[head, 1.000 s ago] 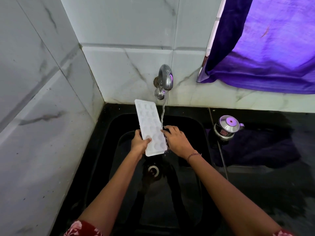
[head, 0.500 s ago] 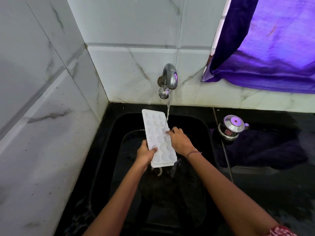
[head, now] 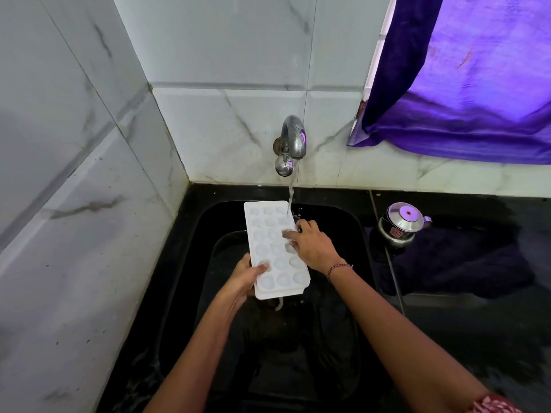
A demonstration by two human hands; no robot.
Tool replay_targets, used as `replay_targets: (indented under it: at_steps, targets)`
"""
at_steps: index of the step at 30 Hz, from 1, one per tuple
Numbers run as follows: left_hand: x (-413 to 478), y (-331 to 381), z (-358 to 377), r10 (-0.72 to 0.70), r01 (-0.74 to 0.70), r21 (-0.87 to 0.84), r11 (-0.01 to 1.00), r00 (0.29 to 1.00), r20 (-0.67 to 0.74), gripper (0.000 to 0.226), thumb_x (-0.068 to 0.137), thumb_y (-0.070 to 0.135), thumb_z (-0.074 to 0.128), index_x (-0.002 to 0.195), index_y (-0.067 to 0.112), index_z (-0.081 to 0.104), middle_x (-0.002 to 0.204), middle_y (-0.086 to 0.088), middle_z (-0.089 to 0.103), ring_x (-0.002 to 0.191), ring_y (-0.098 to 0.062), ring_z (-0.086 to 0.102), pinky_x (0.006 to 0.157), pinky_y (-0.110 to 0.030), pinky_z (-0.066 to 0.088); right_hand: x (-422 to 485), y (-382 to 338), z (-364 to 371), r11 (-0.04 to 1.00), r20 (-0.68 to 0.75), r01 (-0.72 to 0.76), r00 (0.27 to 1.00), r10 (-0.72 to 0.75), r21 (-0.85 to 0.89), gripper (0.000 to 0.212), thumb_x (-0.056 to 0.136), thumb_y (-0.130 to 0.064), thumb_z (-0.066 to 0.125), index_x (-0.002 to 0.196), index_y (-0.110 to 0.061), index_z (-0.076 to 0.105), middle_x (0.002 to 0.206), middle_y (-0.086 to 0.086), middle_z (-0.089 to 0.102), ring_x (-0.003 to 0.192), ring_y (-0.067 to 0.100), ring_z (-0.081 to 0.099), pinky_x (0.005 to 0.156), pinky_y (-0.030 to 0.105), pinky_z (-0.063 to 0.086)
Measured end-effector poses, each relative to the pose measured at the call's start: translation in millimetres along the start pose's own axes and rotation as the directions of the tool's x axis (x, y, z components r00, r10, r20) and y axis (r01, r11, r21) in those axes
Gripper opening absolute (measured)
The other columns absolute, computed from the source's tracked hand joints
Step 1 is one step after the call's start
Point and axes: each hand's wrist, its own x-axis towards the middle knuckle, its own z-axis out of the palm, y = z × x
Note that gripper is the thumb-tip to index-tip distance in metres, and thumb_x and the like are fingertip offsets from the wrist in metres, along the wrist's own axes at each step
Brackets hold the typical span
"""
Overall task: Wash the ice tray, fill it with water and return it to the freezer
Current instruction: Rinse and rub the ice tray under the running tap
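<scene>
White rect. plastic ice tray, round cells, wet, under thin water stream from curved chrome tap, above black sink. L hand: grip grasping tray's near edge. R hand: touching cells, grip state can't tell.

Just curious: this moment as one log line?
step: wash | left hand grips ice tray | right hand touches it | tap running | over sink
</scene>
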Motion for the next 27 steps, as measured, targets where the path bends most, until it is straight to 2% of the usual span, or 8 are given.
replay_targets:
  at_steps: [4, 9, 15, 19, 21, 24, 27]
  targets:
    - [-0.4, 0.7, -3.3, -0.007, 0.009, -0.023, 1.0, 0.998, 0.058, 0.038, 0.089, 0.01, 0.06, 0.125, 0.012, 0.048, 0.102, -0.002, 0.066, 0.087, -0.021, 0.065, 0.066, -0.037, 0.055, 0.1, -2.2, -3.8, 0.997, -0.007, -0.035, 0.999, 0.034, -0.068, 0.039, 0.099, -0.031, 0.036, 0.135, -0.021, 0.044, 0.134, 0.007, 0.04, 0.12, 0.025, 0.039, 0.089, 0.039, 0.043]
    - [1.4, 5.0, -2.1, -0.008, 0.014, -0.061, 0.998, 0.996, 0.093, 0.04, 0.088, 0.007, 0.06, 0.126, 0.014, 0.049, 0.101, -0.001, 0.066, 0.086, -0.021, 0.065, 0.063, -0.037, 0.055, -0.9, 2.0, -10.7, 1.0, 0.069, -0.018, 0.997, 0.016, 0.023, 0.041, 0.099, -0.028, 0.037, 0.139, -0.028, 0.04, 0.128, 0.009, 0.038, 0.115, 0.025, 0.043, 0.088, 0.038, 0.048]
    - [3.0, 9.2, 9.8, -0.004, 0.016, -0.084, 0.996, 0.989, 0.147, 0.04, 0.088, 0.007, 0.06, 0.125, 0.018, 0.05, 0.1, 0.001, 0.066, 0.086, -0.02, 0.065, 0.063, -0.037, 0.054, -0.5, 10.1, -14.6, 0.995, 0.024, -0.09, 0.996, 0.089, 0.045, 0.039, 0.097, -0.027, 0.041, 0.132, -0.01, 0.042, 0.129, 0.009, 0.038, 0.116, 0.025, 0.042, 0.089, 0.037, 0.049]
    - [7.0, 14.1, 10.9, 0.029, -0.015, -0.084, 0.996, 0.985, 0.173, 0.045, 0.086, 0.009, 0.063, 0.127, 0.02, 0.051, 0.109, -0.001, 0.066, 0.094, -0.023, 0.066, 0.066, -0.038, 0.055, -6.5, 12.0, -13.0, 0.993, -0.147, -0.066, 0.986, 0.08, 0.101, 0.047, 0.094, -0.022, 0.046, 0.139, -0.014, 0.034, 0.139, 0.008, 0.035, 0.122, 0.025, 0.038, 0.089, 0.036, 0.049]
    - [8.7, 15.2, 10.1, 0.036, -0.021, -0.083, 0.996, 0.983, 0.182, 0.047, 0.085, 0.009, 0.065, 0.129, 0.02, 0.051, 0.114, -0.004, 0.066, 0.098, -0.025, 0.066, 0.069, -0.04, 0.056, -7.4, 10.7, -15.7, 0.996, -0.217, -0.001, 0.976, 0.021, 0.091, 0.043, 0.095, -0.024, 0.045, 0.137, -0.016, 0.038, 0.144, 0.007, 0.032, 0.13, 0.026, 0.032, 0.096, 0.038, 0.046]
    - [10.0, 13.5, 9.8, 0.03, -0.016, -0.077, 0.997, 0.982, 0.188, 0.048, 0.085, 0.011, 0.066, 0.13, 0.019, 0.051, 0.116, -0.005, 0.065, 0.101, -0.027, 0.065, 0.073, -0.043, 0.056, -5.5, 9.8, -17.5, 0.999, -0.209, 0.037, 0.977, -0.035, 0.008, 0.033, 0.098, -0.029, 0.04, 0.129, -0.02, 0.051, 0.147, 0.005, 0.031, 0.137, 0.026, 0.024, 0.103, 0.04, 0.039]
    - [10.4, 11.6, 11.0, 0.026, -0.011, -0.082, 0.997, 0.983, 0.183, 0.048, 0.084, 0.012, 0.067, 0.128, 0.022, 0.051, 0.114, -0.005, 0.066, 0.099, -0.026, 0.065, 0.07, -0.041, 0.056, -2.5, 9.7, -15.1, 1.0, -0.161, 0.009, 0.987, -0.01, -0.005, 0.035, 0.1, -0.033, 0.036, 0.129, -0.024, 0.052, 0.148, 0.005, 0.028, 0.139, 0.026, 0.02, 0.106, 0.041, 0.034]
